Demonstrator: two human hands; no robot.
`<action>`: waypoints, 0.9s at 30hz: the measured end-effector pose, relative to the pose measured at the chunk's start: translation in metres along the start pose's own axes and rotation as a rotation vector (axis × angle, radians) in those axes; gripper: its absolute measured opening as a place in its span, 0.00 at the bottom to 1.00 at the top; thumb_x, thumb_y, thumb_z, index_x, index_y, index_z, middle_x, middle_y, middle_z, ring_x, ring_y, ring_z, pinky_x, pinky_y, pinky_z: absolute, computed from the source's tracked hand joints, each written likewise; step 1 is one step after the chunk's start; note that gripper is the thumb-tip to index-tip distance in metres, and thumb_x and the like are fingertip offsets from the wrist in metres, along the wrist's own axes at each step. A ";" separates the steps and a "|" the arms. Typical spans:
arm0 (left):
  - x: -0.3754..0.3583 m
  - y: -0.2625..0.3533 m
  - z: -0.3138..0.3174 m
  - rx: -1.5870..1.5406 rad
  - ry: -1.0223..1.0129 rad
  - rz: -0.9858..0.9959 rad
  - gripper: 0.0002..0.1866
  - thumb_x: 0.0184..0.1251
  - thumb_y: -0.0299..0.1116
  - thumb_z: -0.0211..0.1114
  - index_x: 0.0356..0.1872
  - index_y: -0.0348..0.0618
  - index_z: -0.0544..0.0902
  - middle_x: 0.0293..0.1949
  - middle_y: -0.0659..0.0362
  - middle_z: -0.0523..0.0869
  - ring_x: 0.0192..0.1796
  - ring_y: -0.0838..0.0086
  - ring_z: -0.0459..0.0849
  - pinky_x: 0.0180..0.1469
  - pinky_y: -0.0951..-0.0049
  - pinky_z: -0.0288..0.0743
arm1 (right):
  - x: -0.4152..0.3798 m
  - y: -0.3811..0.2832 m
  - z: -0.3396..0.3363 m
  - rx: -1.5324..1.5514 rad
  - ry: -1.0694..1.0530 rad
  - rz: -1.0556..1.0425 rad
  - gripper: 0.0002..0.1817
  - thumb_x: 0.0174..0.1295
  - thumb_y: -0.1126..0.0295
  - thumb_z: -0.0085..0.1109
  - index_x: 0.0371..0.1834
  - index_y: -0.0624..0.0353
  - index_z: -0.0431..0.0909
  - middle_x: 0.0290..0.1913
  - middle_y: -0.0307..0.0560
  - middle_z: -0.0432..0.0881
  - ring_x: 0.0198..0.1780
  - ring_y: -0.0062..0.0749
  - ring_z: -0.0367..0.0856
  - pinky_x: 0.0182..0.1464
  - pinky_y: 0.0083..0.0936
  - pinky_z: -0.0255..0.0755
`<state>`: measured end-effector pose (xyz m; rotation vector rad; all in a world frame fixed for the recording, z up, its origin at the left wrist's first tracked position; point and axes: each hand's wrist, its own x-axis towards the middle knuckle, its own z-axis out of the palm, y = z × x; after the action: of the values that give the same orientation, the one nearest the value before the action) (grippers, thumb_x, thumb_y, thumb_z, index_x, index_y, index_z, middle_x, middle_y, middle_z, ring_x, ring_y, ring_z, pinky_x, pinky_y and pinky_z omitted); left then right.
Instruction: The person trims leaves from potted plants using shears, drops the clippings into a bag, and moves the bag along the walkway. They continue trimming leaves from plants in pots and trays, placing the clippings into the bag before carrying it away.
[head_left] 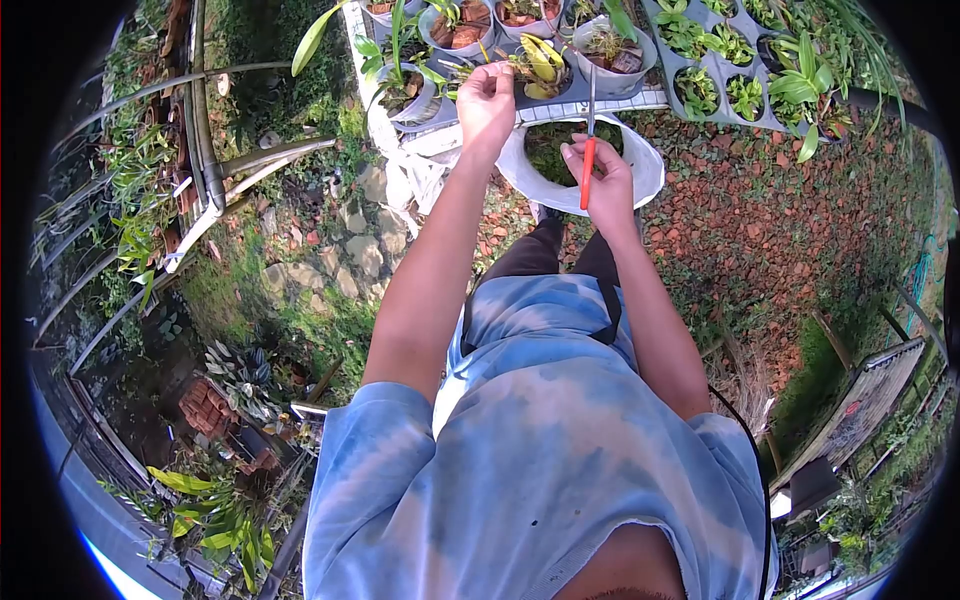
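My left hand (487,95) is at the front edge of the plant tray, its thumb and fingers pinched together beside a yellow-green plant (543,66). What the fingertips hold is too small to make out. In my right hand (603,175) are scissors with a red-orange handle (588,172), their thin blades pointing away from me toward a white pot (616,58). Below the tray, a white bag (645,176) hangs or stands open around dark green matter, just under my right hand.
A second grey tray (737,112) with small green plants stands at the upper right. Wooden poles (205,150) rise at the left. Red gravel (760,240) covers the ground at right, and flat stones (365,250) lie at left. A leafy plant (225,525) is at the lower left.
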<state>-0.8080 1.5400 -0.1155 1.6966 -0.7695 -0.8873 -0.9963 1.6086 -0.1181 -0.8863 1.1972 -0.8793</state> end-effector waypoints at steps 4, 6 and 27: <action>-0.003 0.008 -0.001 -0.118 -0.028 -0.038 0.08 0.80 0.31 0.60 0.44 0.36 0.81 0.40 0.58 0.86 0.44 0.76 0.85 0.54 0.69 0.85 | 0.003 0.000 0.001 -0.018 0.009 -0.007 0.13 0.65 0.69 0.73 0.44 0.69 0.84 0.57 0.48 0.80 0.52 0.25 0.81 0.55 0.24 0.76; -0.008 0.010 0.000 -0.239 -0.035 -0.102 0.09 0.81 0.32 0.58 0.48 0.35 0.80 0.45 0.55 0.87 0.49 0.70 0.87 0.59 0.66 0.86 | 0.002 0.002 0.003 -0.021 0.012 -0.026 0.13 0.65 0.68 0.73 0.43 0.69 0.84 0.56 0.48 0.81 0.51 0.25 0.81 0.54 0.24 0.76; -0.006 0.007 -0.004 -0.465 0.003 0.100 0.11 0.77 0.19 0.55 0.55 0.36 0.69 0.46 0.54 0.83 0.49 0.75 0.85 0.54 0.74 0.85 | -0.008 0.000 0.004 -0.097 -0.027 -0.041 0.08 0.67 0.71 0.69 0.44 0.64 0.85 0.56 0.44 0.83 0.49 0.22 0.81 0.51 0.21 0.77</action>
<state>-0.8079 1.5449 -0.1070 1.2396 -0.5849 -0.9113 -0.9932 1.6162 -0.1147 -1.0008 1.2098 -0.8452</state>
